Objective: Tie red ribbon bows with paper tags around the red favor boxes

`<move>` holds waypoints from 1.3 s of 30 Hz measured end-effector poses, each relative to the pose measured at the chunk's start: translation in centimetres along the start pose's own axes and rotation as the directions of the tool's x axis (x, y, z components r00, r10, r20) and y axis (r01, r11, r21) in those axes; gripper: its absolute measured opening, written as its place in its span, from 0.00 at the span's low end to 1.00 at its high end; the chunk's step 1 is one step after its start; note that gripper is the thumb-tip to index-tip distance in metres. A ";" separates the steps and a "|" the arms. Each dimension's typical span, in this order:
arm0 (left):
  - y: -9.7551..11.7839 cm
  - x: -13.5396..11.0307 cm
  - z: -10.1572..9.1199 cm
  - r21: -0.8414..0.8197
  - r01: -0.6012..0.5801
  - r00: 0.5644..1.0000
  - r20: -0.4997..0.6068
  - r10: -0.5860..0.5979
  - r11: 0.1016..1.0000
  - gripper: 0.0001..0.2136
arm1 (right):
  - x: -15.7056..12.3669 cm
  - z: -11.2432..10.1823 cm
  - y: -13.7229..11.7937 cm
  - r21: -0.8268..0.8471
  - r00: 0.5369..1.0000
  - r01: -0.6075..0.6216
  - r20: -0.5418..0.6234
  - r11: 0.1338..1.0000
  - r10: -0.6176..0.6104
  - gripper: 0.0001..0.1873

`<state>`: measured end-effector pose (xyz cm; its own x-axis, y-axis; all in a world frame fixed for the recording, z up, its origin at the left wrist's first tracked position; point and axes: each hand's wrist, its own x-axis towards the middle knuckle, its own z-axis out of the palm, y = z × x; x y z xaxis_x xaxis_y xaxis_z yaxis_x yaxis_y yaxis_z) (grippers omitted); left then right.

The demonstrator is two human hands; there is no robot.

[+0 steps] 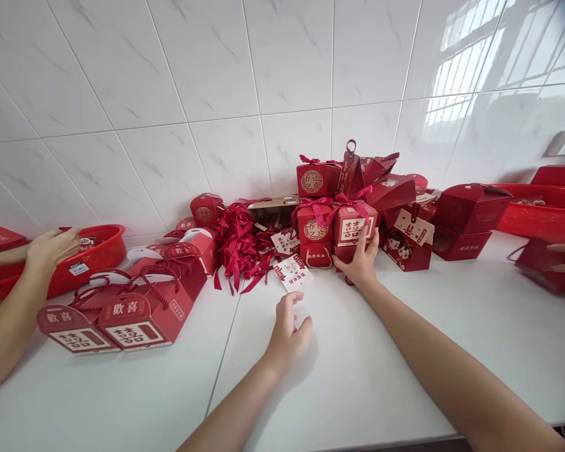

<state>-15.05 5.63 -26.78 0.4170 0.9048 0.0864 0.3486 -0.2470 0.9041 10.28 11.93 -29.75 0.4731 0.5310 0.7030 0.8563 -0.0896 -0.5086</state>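
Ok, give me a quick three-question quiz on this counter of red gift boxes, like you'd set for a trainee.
1. True or false: the right hand touches a red ribbon-tied box.
2. Which thing lies nearest the left hand? A) a pair of scissors B) a white card C) a tape roll
3. Fill in: at the far left, the co-worker's hand rests on the rim of a red ____.
Key: 1 true; 2 B; 3 basket.
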 end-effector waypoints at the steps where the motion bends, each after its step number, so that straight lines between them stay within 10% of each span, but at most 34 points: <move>1: 0.0 0.0 0.0 -0.001 0.000 1.000 0.001 0.000 1.000 0.17 | 0.2 0.1 0.3 -0.002 1.000 0.019 -0.005 1.000 -0.019 0.62; 7: -0.3 0.2 0.1 0.000 -0.079 0.997 -0.009 0.079 0.997 0.17 | 0.4 0.3 1.1 -0.019 0.999 0.045 -0.008 0.999 -0.045 0.62; 13: -1.6 1.6 -1.1 0.077 -0.241 0.897 -0.363 0.252 0.968 0.22 | -0.2 -0.4 0.1 -0.133 0.999 0.014 -0.038 0.991 -0.019 0.61; 19: -3.7 2.9 -4.6 0.456 -0.290 0.626 -0.575 0.527 0.841 0.29 | -1.5 -1.3 -1.1 -0.184 0.980 0.120 -0.136 0.975 -0.147 0.49; 27: -6.0 2.0 -14.8 0.725 -0.006 0.259 -0.664 0.701 0.689 0.37 | -4.3 -2.4 -3.9 -0.143 0.890 0.443 -0.044 0.885 -0.453 0.39; 32: -8.3 0.4 -19.4 0.477 0.195 0.311 -0.859 0.408 0.857 0.55 | -4.4 -2.5 -3.7 -0.126 0.897 0.440 0.030 0.889 -0.440 0.37; 39: -9.0 -0.1 -18.8 0.375 0.279 0.368 -0.892 0.262 0.884 0.51 | -4.3 -2.4 -2.7 -0.122 0.919 0.393 0.031 0.912 -0.392 0.39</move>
<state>-33.95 14.25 -27.03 -0.5042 0.5777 0.6419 0.7391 -0.0958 0.6667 6.45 7.83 -30.17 0.0930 0.5490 0.8306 0.9916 0.0241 -0.1269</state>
